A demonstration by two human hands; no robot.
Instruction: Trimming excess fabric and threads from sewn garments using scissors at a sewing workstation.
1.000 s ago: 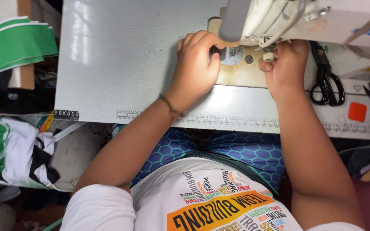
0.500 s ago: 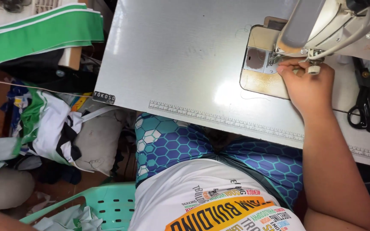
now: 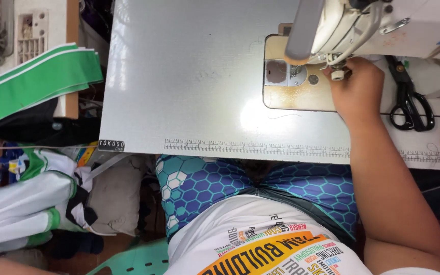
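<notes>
Under the sewing machine (image 3: 362, 25), right hand (image 3: 357, 91), grip curled at the presser foot (image 3: 338, 74); hold unclear; left hand unseen.

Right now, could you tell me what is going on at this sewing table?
A person sits at a grey table, right hand resting at the needle area of a white sewing machine. No fabric lies under the needle. Black scissors sit beside that hand. The left hand is out of view; green-and-white fabric is stacked on the left.

A pale grey work table (image 3: 189, 76) is lit from above, with green-and-white fabric stacked (image 3: 31, 81) at left and a mint plastic chair (image 3: 138, 257) below.
</notes>
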